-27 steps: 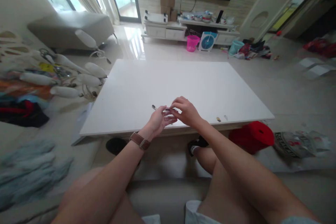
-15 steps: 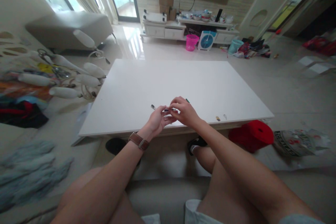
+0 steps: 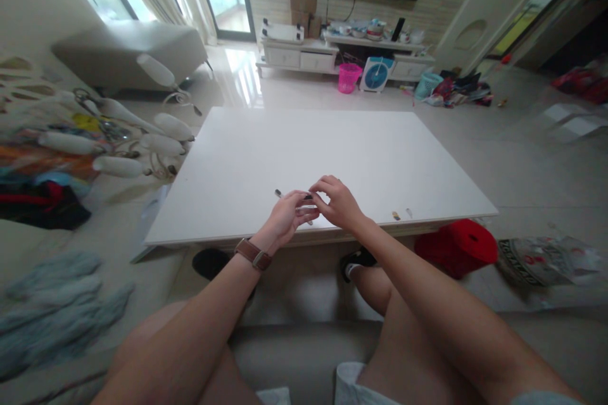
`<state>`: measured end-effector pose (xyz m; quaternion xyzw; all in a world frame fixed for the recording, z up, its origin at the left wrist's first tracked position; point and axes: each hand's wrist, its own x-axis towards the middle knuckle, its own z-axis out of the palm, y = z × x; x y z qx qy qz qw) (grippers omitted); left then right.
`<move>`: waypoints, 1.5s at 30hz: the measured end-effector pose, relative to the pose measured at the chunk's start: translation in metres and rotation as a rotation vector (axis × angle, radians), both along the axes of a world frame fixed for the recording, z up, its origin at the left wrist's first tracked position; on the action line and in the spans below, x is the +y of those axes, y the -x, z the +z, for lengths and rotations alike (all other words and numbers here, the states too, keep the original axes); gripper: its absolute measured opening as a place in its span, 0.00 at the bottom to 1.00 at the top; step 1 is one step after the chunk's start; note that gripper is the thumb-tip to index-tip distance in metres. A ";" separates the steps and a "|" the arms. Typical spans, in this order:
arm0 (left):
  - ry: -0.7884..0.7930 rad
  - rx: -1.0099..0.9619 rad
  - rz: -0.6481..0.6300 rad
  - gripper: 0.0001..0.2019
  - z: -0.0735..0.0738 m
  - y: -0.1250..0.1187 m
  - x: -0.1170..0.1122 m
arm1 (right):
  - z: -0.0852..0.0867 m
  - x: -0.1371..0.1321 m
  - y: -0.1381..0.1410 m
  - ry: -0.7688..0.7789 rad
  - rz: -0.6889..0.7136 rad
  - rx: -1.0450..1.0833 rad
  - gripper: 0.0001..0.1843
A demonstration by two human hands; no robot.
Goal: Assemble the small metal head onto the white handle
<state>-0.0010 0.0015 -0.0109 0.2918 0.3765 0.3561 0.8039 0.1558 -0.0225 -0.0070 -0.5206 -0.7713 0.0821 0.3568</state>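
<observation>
My left hand (image 3: 289,212), with a brown-strapped watch (image 3: 253,254) on its wrist, is palm-up with fingers curled around a thin pen-like stick, partly hidden. My right hand (image 3: 336,202) meets it from the right, thumb and fingertips pinched at a small black piece (image 3: 308,197) that looks like the pen's end. Past my left hand a dark-tipped clear pen end (image 3: 278,192) shows; whether it belongs to the held pen I cannot tell. Both hands are just over the near edge of the white table (image 3: 304,145).
Two small bits, one brownish (image 3: 396,216) and one clear (image 3: 409,212), lie near the table's front edge. A red roll (image 3: 458,247) and a printed bag (image 3: 541,259) are on the floor at right. A lamp with white shades (image 3: 164,144) stands left.
My right fingers have shifted slightly at the pen, and the black piece shows more plainly between the hands. A green tip beyond the right hand is now mostly hidden. The view has moved slightly.
</observation>
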 end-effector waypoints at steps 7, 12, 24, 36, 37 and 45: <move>-0.040 0.071 -0.043 0.03 0.008 0.001 -0.004 | -0.011 0.013 -0.022 0.034 -0.171 -0.046 0.06; -0.027 0.069 -0.041 0.02 0.011 0.002 -0.004 | -0.038 0.029 -0.073 0.376 -0.506 -0.115 0.11; -0.024 0.042 0.026 0.03 0.016 0.005 -0.002 | -0.086 0.016 -0.096 0.712 -0.403 -0.336 0.22; 0.069 0.009 0.017 0.06 0.020 0.007 -0.001 | -0.081 0.012 -0.083 0.751 -0.507 -0.440 0.09; 0.071 0.014 0.011 0.07 0.020 0.007 -0.002 | -0.082 0.011 -0.083 0.752 -0.519 -0.442 0.09; 0.074 0.022 0.002 0.08 0.018 0.006 -0.002 | -0.088 0.011 -0.086 0.766 -0.552 -0.443 0.12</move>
